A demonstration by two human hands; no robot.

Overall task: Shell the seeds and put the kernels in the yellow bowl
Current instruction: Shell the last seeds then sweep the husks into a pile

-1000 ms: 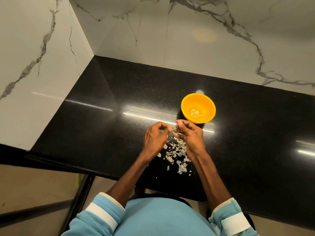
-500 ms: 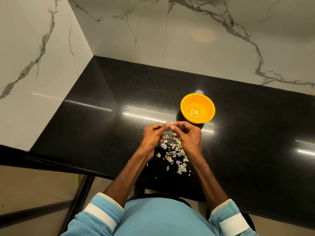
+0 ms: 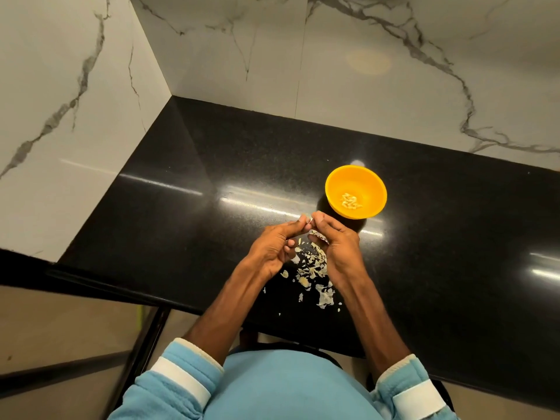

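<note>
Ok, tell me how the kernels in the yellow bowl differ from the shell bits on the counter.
The kernels sit clustered inside the yellow bowl; the shell bits lie scattered on the black counter. The kernels look compact and yellowish; the shell bits look flaky and whitish. Both are small, light pieces.

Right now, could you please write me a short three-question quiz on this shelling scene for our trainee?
1. True or false: the yellow bowl on the black countertop is empty.
2. Where do the shell fragments lie? A) in the bowl; B) on the countertop, between and below the hands; C) on the floor.
3. What do the left hand and the right hand pinch together at their fingertips?

Key
1. False: it holds a small heap of pale kernels.
2. B.
3. A small pale seed.
</note>
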